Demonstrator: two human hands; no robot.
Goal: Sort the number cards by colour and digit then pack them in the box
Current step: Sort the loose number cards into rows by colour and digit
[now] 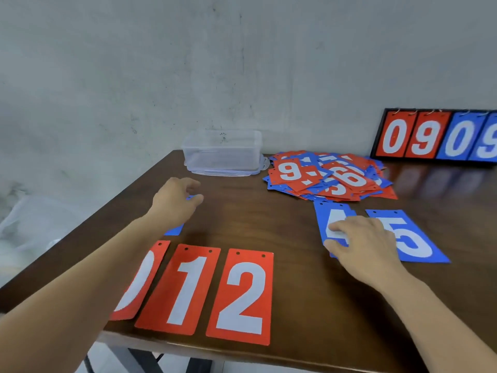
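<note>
Three red cards lie in a row at the table's front: 0 [139, 281], 1 [183, 289] and 2 [242, 297]. My left hand [174, 200] is over a blue card [174, 229], which it mostly hides; its fingers curl at the card's far end. My right hand [363, 243] lies flat on the blue 4 card [333, 214], beside the blue 5 card [411, 238]. A mixed pile of red and blue cards [328, 176] sits behind them. The clear plastic box [223, 152] stands at the back, left of the pile.
A black flip scoreboard [435, 137] showing 0 9 0 9 leans against the wall at the back right. The dark wooden table [295, 305] ends at the left and front. A grey wall rises behind.
</note>
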